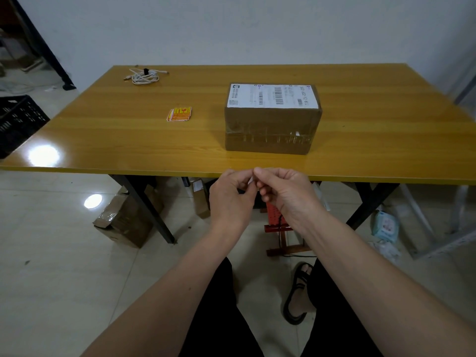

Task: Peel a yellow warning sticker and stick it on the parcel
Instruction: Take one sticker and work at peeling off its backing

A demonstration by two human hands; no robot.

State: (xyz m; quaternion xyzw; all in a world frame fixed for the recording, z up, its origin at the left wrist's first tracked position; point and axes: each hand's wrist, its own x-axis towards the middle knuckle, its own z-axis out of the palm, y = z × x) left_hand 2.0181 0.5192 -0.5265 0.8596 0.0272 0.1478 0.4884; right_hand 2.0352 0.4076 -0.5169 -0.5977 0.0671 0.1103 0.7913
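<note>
Yellow wood covers the desk (128,140), and in the head view, the only one, I hold my two hands close together just in front of its near edge, above my lap. My left hand (229,194) and my right hand (283,191) both pinch a small white piece (251,180) between the fingertips; each grip is clenched on it. I think this is the sticker with its backing, but only a white sliver shows, so I cannot tell its colour or which way it points.

To do this step well, I judge that I should lift one corner with a nail, hold the backing flat with the other hand, and pull slowly so the sticker does not curl or stick to itself.

Further on the desk, the parcel (273,119) stands well apart from my hands. Its long axis runs left to right, and the white shipping label (273,96) lies on its top. A small stack of yellow and red stickers (179,114) rests to the left of the parcel, and a white cable (144,76) lies near the far edge.
</note>
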